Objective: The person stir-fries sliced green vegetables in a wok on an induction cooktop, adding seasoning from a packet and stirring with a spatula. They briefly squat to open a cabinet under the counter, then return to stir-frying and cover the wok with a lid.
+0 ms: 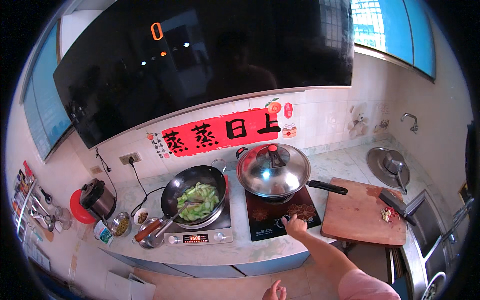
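My right hand (297, 227) reaches forward with thumb and fingers at the round control knob (286, 219) of a black glass-topped hob (264, 221). On that hob sits a wok with a domed steel lid (258, 170), its black handle (328, 187) pointing right. My left hand (275, 291) is partly in view at the bottom edge, fingers loosely apart and nothing seen in it. Left of the hob, an open black wok (170, 191) of sliced green vegetables (198, 200) rests on an induction cooker (221, 230) with a lit display. A wooden-handled spatula (150, 229) lies in it.
Right, a wooden cutting board (356, 221) holds a cleaver (392, 201) and chopped red and white pieces (390, 215). Beyond are a round lid (375, 165) with a ladle (393, 160), and a sink (431, 225). Left stand small bowls (122, 225) and an electric pressure cooker (98, 200). A range hood (225, 56) overhangs.
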Demonstrator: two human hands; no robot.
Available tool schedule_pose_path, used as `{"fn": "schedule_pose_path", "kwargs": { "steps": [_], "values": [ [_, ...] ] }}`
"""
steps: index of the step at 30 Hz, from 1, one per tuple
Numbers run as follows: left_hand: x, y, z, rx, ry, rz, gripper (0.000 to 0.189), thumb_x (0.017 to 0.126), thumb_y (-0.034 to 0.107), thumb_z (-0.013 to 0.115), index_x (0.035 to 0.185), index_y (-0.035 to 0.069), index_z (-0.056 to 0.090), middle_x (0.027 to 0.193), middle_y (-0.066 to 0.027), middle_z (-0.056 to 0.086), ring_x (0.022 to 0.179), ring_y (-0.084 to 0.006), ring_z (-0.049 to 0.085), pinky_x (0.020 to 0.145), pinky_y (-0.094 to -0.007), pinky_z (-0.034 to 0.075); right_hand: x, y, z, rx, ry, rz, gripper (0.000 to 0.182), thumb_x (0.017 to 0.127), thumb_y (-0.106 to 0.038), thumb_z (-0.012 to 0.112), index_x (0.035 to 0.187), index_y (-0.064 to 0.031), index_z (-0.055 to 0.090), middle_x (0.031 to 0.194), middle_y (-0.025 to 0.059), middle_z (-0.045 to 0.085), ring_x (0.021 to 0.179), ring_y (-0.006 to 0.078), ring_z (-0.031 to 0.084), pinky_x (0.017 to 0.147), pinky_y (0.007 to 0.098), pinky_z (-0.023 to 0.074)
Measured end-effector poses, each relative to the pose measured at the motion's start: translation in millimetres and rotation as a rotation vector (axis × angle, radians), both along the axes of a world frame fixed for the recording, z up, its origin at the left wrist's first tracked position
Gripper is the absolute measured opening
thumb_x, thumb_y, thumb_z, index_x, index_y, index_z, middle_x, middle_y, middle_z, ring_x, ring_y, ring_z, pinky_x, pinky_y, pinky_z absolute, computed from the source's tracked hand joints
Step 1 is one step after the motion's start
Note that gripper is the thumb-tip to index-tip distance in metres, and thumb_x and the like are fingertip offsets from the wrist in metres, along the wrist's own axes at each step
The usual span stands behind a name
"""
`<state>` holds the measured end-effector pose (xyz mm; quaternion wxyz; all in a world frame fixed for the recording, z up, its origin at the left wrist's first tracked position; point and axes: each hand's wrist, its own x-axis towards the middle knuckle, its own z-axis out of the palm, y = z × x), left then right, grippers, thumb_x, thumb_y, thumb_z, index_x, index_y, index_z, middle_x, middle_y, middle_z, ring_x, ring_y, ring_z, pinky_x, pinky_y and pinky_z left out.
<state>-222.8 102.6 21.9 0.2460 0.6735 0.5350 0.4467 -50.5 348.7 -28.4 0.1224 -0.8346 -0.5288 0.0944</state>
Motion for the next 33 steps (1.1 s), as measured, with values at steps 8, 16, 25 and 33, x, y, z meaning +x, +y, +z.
{"fn": "schedule_pose_path", "kwargs": {
  "steps": [8, 16, 25, 33],
  "values": [
    [-64.2, 15.0, 6.6, -0.158, -0.029, 0.093, 0.030, 0.077, 0.017, 0.056, 0.105, 0.006, 0.050, 0.078, -0.0143, 0.059, 0.072, -0.0291, 0.056, 0.063, -0.0365, 0.045, -16.1, 50.0, -24.0, -0.335, -0.282, 0.094, 0.060, 0.085, -0.050, 0.024, 0.089, -0.0052, 0.063, 0.091, 0.0107, 0.062, 0.084, 0.0238, 0.060, 0.067, 0.0340, 0.0462],
    [-47.8, 7.7, -60.1, -0.258, -0.183, 0.364, 0.032, 0.080, 0.020, 0.053, 0.106, 0.003, 0.048, 0.080, -0.0168, 0.059, 0.073, -0.0316, 0.056, 0.067, -0.0379, 0.045, -12.9, 31.2, -9.1, -0.215, -0.670, 0.414, 0.049, 0.084, -0.045, 0.035, 0.085, -0.0035, 0.060, 0.068, 0.0103, 0.061, 0.060, 0.0225, 0.060, 0.046, 0.0334, 0.0456],
    [27.3, 29.3, -66.0, -0.325, -0.508, 0.340, 0.027, 0.077, 0.018, 0.056, 0.101, 0.004, 0.053, 0.084, -0.0131, 0.058, 0.079, -0.0242, 0.056, 0.070, -0.0348, 0.043, 11.3, 41.5, -24.2, 0.028, -0.637, 0.643, 0.045, 0.080, -0.043, 0.042, 0.079, 0.0020, 0.050, 0.066, 0.0184, 0.057, 0.060, 0.0318, 0.058, 0.053, 0.0387, 0.0465],
    [49.0, 34.6, -86.5, -0.315, -0.665, 0.456, 0.029, 0.077, 0.018, 0.056, 0.101, 0.002, 0.052, 0.080, -0.0110, 0.060, 0.078, -0.0242, 0.057, 0.067, -0.0333, 0.044, 22.0, 48.2, -27.0, -0.037, -0.674, 0.821, 0.042, 0.080, -0.040, 0.044, 0.080, 0.0024, 0.046, 0.077, 0.0204, 0.054, 0.068, 0.0325, 0.057, 0.059, 0.0393, 0.0458]
  ]
}}
